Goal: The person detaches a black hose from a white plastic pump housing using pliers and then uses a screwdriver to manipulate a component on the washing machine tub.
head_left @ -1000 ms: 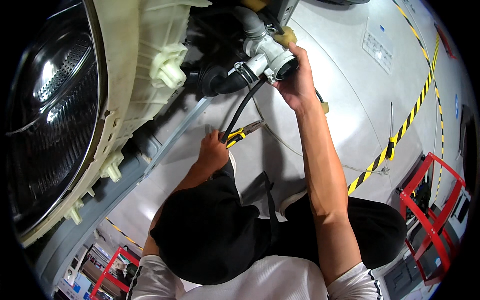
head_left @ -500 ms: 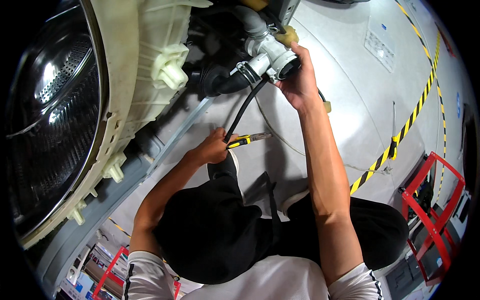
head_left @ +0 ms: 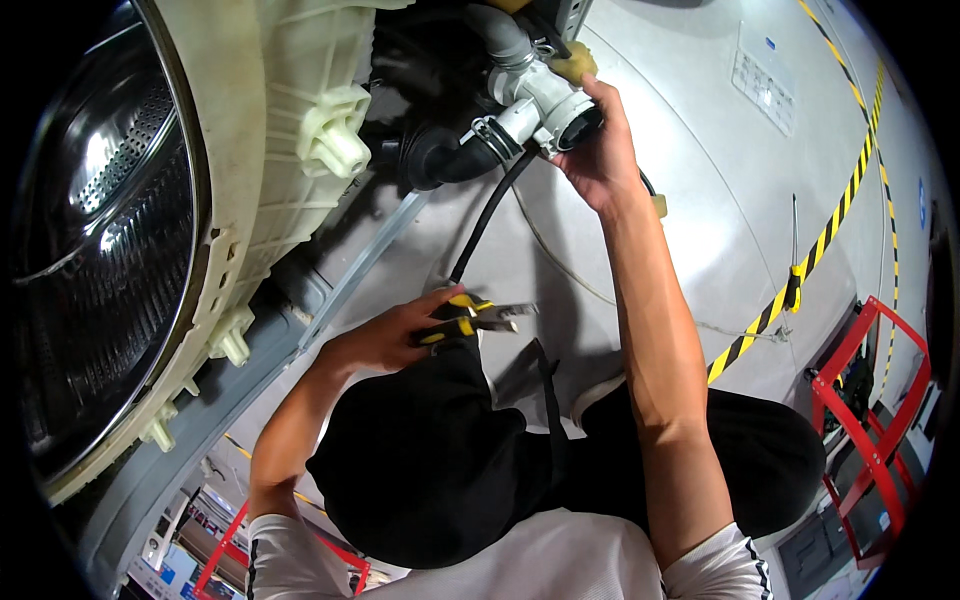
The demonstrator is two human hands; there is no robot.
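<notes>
My right hand (head_left: 610, 165) is wrapped round the right side of a white plastic pump housing (head_left: 545, 100) with a round dark port. A grey hose (head_left: 500, 40) joins it at the top. On its left, a metal spring clamp (head_left: 490, 138) sits round the end of a thick black rubber hose (head_left: 440, 165). A thinner black hose (head_left: 490, 220) hangs down from the housing toward my left hand (head_left: 385, 335). That hand grips yellow-and-black pliers (head_left: 465, 325) above my shoe, their jaws spread and pointing right, apart from the clamp. My left fingertips partly hide the handles.
A washing machine's steel drum (head_left: 110, 190) and cream tub (head_left: 235, 180) fill the left, above a grey metal frame (head_left: 370, 255). A screwdriver (head_left: 794, 285) lies by black-and-yellow floor tape (head_left: 845, 205). Red metal frames (head_left: 870, 450) stand at right and lower left.
My left hand has moved slightly down and left. The pliers in it have gone from closed to spread jaws. My right hand remains on the pump housing.
</notes>
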